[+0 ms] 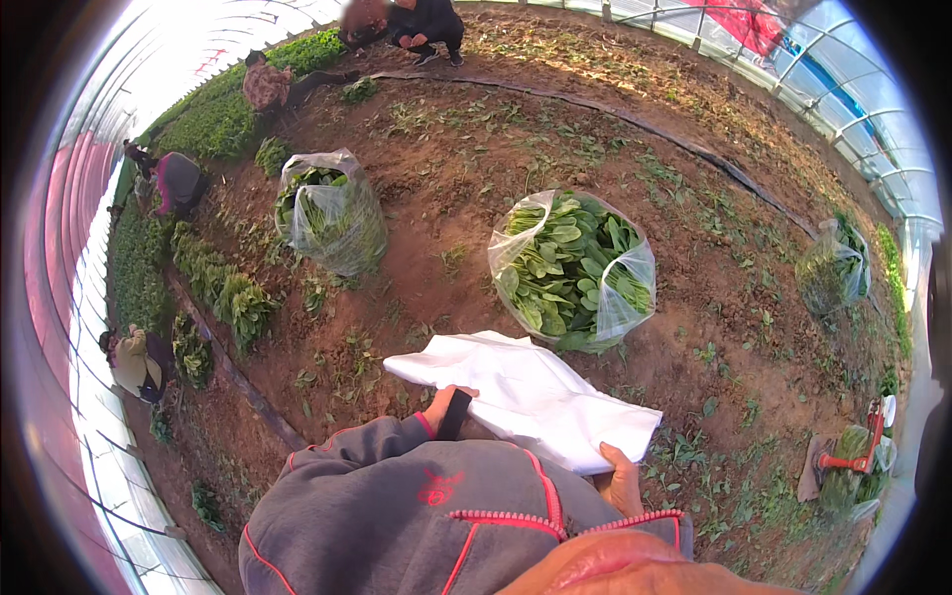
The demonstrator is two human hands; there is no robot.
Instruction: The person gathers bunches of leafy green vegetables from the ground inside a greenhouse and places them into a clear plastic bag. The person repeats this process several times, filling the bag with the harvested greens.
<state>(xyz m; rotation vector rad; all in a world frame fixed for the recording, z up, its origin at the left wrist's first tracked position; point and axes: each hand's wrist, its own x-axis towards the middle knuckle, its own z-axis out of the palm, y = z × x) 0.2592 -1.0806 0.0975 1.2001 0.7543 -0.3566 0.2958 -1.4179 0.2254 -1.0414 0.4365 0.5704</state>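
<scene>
A folded sheet of white plastic (528, 394), perhaps a stack of bags, spans the space in front of my chest. My left hand (451, 407), with a black band at the wrist, grips its near left edge. At its lower right corner my right hand (619, 480) pinches it, thumb on top and the other fingers mostly hidden beneath. Just beyond the sheet stands a clear plastic bag (520, 249) packed with leafy greens (573, 260) that look like spinach. Neither hand touches that bag.
Farther left stands another filled bag (335, 216); a third (834, 268) is at far right. A red platform scale (855, 454) stands near the right wall. Bundled greens (230, 297) line the left. Several people crouch or bend, one person (137, 364) nearby. A dark strip (595, 108) crosses the soil.
</scene>
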